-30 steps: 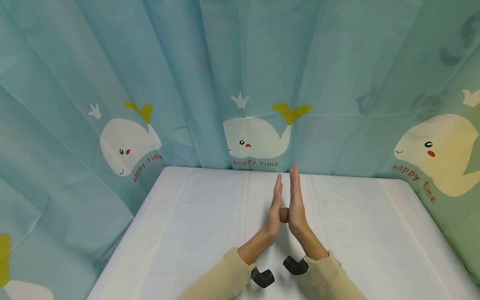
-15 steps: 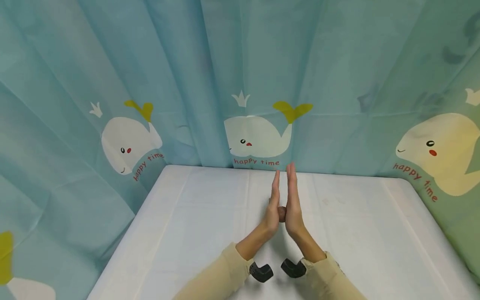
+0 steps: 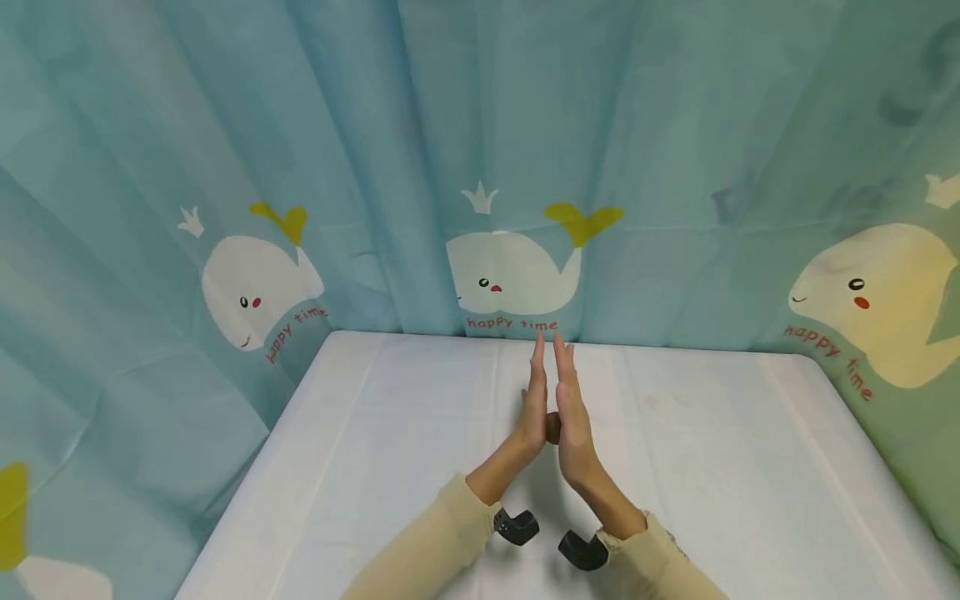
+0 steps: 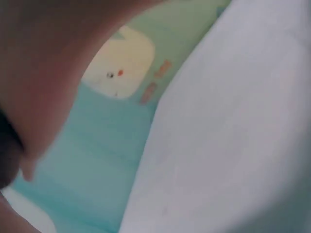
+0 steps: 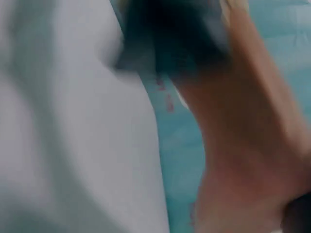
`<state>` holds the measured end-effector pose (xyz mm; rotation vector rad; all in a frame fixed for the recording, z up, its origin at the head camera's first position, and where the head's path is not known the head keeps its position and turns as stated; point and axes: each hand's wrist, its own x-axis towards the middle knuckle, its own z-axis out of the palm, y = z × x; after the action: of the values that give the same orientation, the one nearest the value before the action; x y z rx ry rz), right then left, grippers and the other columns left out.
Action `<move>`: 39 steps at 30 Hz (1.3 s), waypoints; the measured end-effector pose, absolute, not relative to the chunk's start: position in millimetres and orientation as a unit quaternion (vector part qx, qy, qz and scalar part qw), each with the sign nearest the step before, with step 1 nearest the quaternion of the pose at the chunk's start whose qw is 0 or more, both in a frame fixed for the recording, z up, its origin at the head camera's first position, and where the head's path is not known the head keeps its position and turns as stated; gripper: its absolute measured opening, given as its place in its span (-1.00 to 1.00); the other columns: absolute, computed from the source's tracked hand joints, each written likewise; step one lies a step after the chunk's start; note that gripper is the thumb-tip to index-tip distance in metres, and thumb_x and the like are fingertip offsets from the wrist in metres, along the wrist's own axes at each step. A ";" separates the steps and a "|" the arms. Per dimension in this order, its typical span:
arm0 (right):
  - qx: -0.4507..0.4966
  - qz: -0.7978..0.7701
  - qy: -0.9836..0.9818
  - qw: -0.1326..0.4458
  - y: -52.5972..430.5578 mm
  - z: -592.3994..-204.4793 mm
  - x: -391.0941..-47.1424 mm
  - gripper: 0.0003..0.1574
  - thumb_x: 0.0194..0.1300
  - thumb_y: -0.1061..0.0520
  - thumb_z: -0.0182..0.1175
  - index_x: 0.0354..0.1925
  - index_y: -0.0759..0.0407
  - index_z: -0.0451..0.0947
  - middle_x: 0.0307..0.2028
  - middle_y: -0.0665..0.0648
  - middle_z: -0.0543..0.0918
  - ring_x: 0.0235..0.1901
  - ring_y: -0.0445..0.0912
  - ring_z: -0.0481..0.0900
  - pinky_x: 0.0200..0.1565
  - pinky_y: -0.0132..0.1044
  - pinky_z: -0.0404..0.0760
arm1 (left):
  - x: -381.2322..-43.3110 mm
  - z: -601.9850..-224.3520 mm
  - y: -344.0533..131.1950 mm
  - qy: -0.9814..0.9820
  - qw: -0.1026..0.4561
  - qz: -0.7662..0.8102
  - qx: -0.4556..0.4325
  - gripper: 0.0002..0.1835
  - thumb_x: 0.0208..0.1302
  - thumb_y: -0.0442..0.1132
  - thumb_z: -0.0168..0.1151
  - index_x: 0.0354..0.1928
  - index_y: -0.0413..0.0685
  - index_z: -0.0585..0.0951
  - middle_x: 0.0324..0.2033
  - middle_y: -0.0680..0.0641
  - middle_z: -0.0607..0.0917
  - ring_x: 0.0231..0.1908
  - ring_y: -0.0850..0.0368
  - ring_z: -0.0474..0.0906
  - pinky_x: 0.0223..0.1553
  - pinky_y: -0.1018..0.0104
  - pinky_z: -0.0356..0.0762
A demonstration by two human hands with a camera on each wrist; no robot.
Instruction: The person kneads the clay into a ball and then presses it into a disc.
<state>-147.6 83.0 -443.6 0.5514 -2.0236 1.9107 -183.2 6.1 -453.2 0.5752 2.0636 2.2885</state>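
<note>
A small brown ball (image 3: 553, 427), like a lump of clay or dough, sits between two facing palms above the white table. My left hand (image 3: 533, 412) presses it from the left, fingers straight and pointing away from me. From the right, the flat palm of my right hand (image 3: 574, 429) presses it too. Both hands' fingertips reach about the same distance forward, with a narrow gap between them. Part of the ball is hidden by the hands. In the left wrist view, a dark rounded thing (image 4: 8, 155) shows beside the blurred palm; its kind is unclear there.
A white-covered table (image 3: 390, 433) lies under the hands. Behind it and at its sides hangs a blue-green curtain (image 3: 675, 167) with white whales. Black wrist devices, one on the left sleeve (image 3: 516, 527) and one on the right sleeve (image 3: 582, 552), stand close together.
Both hands and the ball have shifted left. My left hand has slid forward against my right, which has drawn back slightly. The ball stays between the palms.
</note>
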 end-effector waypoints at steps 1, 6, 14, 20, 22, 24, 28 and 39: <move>0.187 0.662 -0.708 0.158 86.9 -444.9 -154.0 -0.29 0.67 -0.08 -0.49 0.67 -0.13 -0.19 0.65 -0.01 -0.19 0.61 -0.07 -0.43 0.47 0.30 -0.43 | -178.5 -452.2 7.8 0.659 0.009 0.730 0.183 -0.33 0.64 0.14 -0.72 0.67 0.14 -0.24 0.65 0.01 -0.21 0.57 0.07 -0.05 0.51 -0.20 -0.17; 0.156 0.679 -0.703 0.142 99.3 -470.4 -168.7 -0.31 0.69 -0.07 -0.55 0.68 -0.15 -0.23 0.65 -0.06 -0.28 0.59 -0.07 -0.51 0.49 0.12 -0.49 | -160.7 -432.2 11.5 0.618 0.043 0.765 0.178 -0.26 0.58 0.33 -0.63 0.67 0.25 -0.18 0.64 0.12 -0.17 0.56 0.14 -0.02 0.51 -0.15 -0.12; 0.205 0.707 -0.661 0.149 86.8 -436.1 -139.7 -0.28 0.67 -0.13 -0.52 0.68 -0.17 -0.27 0.65 -0.07 -0.19 0.61 -0.10 -0.33 0.52 0.01 -0.29 | -170.3 -438.5 12.7 0.634 -0.024 0.752 0.180 -0.38 0.67 0.07 -0.67 0.67 0.20 -0.20 0.64 0.09 -0.18 0.60 0.16 -0.29 0.55 -0.07 -0.30; 0.181 0.700 -0.669 0.175 100.0 -423.2 -164.9 -0.30 0.68 -0.12 -0.50 0.67 -0.25 -0.28 0.64 -0.14 -0.18 0.60 -0.18 -0.33 0.51 0.11 -0.37 | -155.2 -429.4 19.1 0.589 0.008 0.784 0.195 -0.34 0.63 0.21 -0.59 0.67 0.32 -0.22 0.64 0.05 -0.16 0.61 0.04 -0.23 0.55 -0.09 -0.21; 0.168 0.699 -0.673 0.174 100.0 -430.9 -169.1 -0.31 0.69 -0.09 -0.52 0.67 -0.24 -0.26 0.64 -0.13 -0.20 0.60 -0.19 -0.34 0.52 0.07 -0.34 | -154.5 -423.1 18.5 0.577 0.010 0.794 0.192 -0.32 0.62 0.26 -0.56 0.67 0.32 -0.20 0.63 0.04 -0.14 0.61 0.01 -0.21 0.55 -0.11 -0.27; 0.162 0.694 -0.682 0.168 95.8 -441.7 -166.8 -0.31 0.69 -0.06 -0.53 0.67 -0.19 -0.24 0.65 -0.08 -0.22 0.61 -0.14 -0.37 0.52 0.09 -0.32 | -158.3 -419.7 15.4 0.571 0.006 0.799 0.187 -0.32 0.62 0.24 -0.54 0.67 0.31 -0.19 0.63 0.06 -0.14 0.61 -0.01 -0.20 0.54 -0.13 -0.31; 0.168 0.689 -0.689 0.149 80.3 -457.6 -148.3 -0.29 0.67 -0.03 -0.46 0.68 -0.08 -0.19 0.65 -0.04 -0.18 0.61 -0.03 -0.36 0.49 0.25 -0.28 | -176.7 -428.5 7.1 0.610 -0.024 0.773 0.170 -0.35 0.66 0.13 -0.57 0.67 0.21 -0.17 0.64 0.08 -0.15 0.61 0.00 -0.20 0.53 -0.19 -0.29; 0.165 0.695 -0.680 0.166 98.8 -448.3 -170.6 -0.31 0.69 -0.05 -0.56 0.67 -0.13 -0.29 0.65 -0.07 -0.24 0.61 -0.14 -0.37 0.52 0.10 -0.38 | -157.7 -429.3 15.4 0.580 0.050 0.798 0.159 -0.32 0.60 0.30 -0.56 0.67 0.38 -0.13 0.63 -0.02 -0.04 0.60 -0.05 -0.16 0.53 -0.20 -0.26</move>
<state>-170.6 98.8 -448.3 0.4685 -1.9359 1.9802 -157.7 15.4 -429.3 0.4849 1.7651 2.4290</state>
